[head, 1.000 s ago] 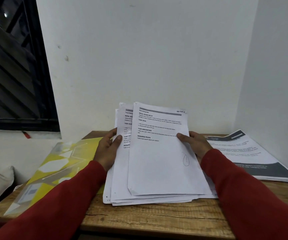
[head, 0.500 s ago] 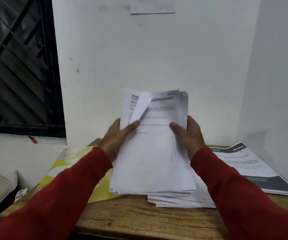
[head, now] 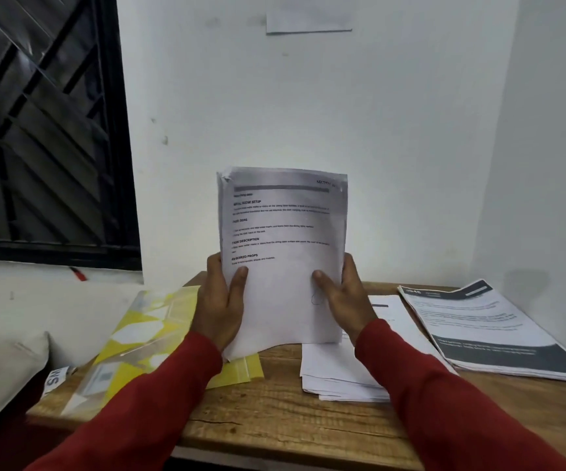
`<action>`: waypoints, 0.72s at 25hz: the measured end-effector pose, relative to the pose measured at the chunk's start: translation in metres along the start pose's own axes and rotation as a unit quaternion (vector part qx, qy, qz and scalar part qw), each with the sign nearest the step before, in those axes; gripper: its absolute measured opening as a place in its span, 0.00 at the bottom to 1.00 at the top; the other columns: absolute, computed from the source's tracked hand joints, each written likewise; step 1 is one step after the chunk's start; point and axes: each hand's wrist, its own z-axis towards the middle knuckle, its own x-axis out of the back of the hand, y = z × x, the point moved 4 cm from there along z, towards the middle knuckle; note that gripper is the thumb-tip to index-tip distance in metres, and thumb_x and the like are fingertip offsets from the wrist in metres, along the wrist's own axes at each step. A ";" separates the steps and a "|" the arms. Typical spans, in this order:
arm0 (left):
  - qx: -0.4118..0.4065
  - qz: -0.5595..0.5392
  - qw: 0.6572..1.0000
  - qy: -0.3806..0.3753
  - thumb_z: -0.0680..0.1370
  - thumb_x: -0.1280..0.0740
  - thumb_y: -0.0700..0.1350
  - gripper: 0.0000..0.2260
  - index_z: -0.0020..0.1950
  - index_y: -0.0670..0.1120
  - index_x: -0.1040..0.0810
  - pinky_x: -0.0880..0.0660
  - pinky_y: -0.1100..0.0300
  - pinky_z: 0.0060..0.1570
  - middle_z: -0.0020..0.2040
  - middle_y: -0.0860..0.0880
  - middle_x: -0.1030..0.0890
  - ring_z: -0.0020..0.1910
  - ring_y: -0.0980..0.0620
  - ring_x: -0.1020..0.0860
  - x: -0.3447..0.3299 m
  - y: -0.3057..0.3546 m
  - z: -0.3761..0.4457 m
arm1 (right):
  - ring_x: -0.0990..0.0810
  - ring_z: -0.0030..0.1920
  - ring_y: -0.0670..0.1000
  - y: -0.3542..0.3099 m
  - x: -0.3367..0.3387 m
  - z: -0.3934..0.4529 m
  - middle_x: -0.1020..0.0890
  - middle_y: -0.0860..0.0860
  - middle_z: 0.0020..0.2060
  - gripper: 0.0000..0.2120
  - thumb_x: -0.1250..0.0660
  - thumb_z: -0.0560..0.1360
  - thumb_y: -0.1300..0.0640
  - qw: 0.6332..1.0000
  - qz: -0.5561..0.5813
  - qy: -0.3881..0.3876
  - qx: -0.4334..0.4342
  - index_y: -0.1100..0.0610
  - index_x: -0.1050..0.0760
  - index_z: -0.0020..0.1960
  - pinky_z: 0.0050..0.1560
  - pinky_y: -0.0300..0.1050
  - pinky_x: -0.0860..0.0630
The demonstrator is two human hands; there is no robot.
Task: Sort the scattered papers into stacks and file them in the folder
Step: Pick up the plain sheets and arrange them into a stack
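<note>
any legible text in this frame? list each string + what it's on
"INITIAL SCENE SETUP", "TASK GOAL", "TASK DESCRIPTION", "REQUIRED PROPS": headings on the held sheaf of papers, gripped by the left hand and right hand; first two partly blurred.
"SECTION": sheaf's top right corner, cut off.
Body lines on the sheaf: too blurred.
"SM": white tag at the table's left edge, cut off.
Dark-banded booklet, right: unreadable.
Yellow folder: no readable text.

The middle of the wooden table (head: 275, 413) is left bare between the yellow folder (head: 159, 338) on the left and a white paper stack (head: 336, 372) on the right. The far right is taken by a printed stack (head: 489, 331). Walls close off the far and right sides.
</note>
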 end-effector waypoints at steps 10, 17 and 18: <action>0.213 0.166 0.955 -0.123 0.79 0.33 0.43 0.14 0.64 0.47 0.27 0.25 0.52 0.57 0.59 0.46 0.20 0.55 0.44 0.21 0.045 -0.060 0.032 | 0.25 0.28 0.54 0.017 0.083 0.029 0.19 0.57 0.42 0.12 0.40 0.79 0.66 0.992 -0.079 0.032 -0.094 0.55 0.26 0.59 0.27 0.42 0.30; 0.238 0.290 0.906 -0.198 0.80 0.36 0.40 0.17 0.68 0.42 0.30 0.32 0.57 0.51 0.64 0.39 0.23 0.61 0.40 0.24 0.047 -0.084 0.005 | 0.29 0.26 0.52 0.052 0.129 0.026 0.18 0.54 0.38 0.18 0.46 0.75 0.70 0.971 -0.159 0.134 -0.115 0.54 0.25 0.55 0.21 0.37 0.34; 0.233 0.295 0.906 -0.196 0.80 0.36 0.40 0.16 0.68 0.42 0.30 0.31 0.57 0.52 0.64 0.39 0.23 0.61 0.40 0.24 0.047 -0.084 0.005 | 0.28 0.27 0.52 0.050 0.131 0.029 0.18 0.54 0.38 0.19 0.46 0.74 0.70 0.969 -0.149 0.161 -0.112 0.53 0.24 0.54 0.23 0.38 0.34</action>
